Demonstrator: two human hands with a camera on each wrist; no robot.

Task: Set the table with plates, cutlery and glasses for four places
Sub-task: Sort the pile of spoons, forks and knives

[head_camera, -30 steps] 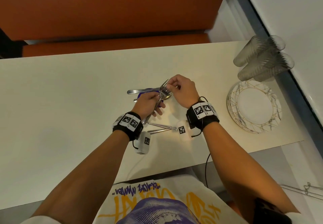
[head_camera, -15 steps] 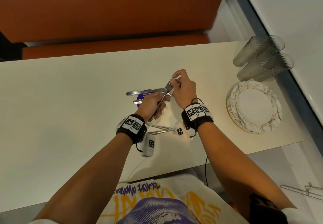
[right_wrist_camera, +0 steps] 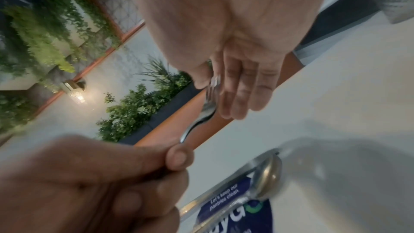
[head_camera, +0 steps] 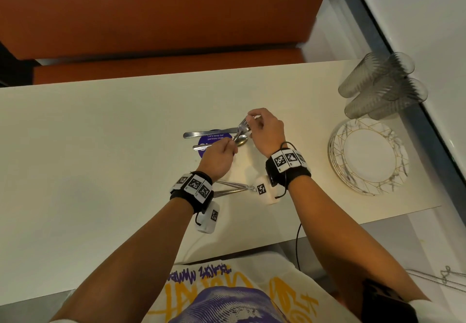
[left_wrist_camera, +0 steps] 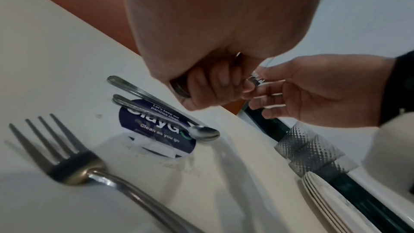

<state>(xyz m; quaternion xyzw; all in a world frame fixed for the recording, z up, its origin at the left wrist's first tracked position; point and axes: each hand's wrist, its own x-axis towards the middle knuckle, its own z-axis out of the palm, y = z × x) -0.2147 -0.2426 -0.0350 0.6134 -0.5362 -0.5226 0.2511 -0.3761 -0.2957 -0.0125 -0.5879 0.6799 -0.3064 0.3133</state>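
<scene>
My left hand [head_camera: 228, 146] grips the handle of a steel fork [head_camera: 242, 128] just above the table [head_camera: 100, 146]. My right hand [head_camera: 252, 120] pinches the same fork [right_wrist_camera: 210, 95] by its tines. Under it lie a spoon [head_camera: 241, 141] and a second long steel handle [head_camera: 209, 134], both across a round purple sticker [head_camera: 214, 139]. More cutlery [head_camera: 232, 187] sits below my wrists, including a fork [left_wrist_camera: 67, 157]. A stack of white plates [head_camera: 368, 156] with gold lines is at the right. Several ribbed glasses [head_camera: 380, 88] stand behind it.
An orange bench [head_camera: 164, 62] runs along the table's far side. A white wall [head_camera: 428, 32] and a dark gap border the table on the right, close to the glasses. The table's near edge [head_camera: 327, 229] is just in front of my body.
Both hands have kept hold of the fork and raised its head off the cutlery pile. The spoon now shows on the table beneath it.
</scene>
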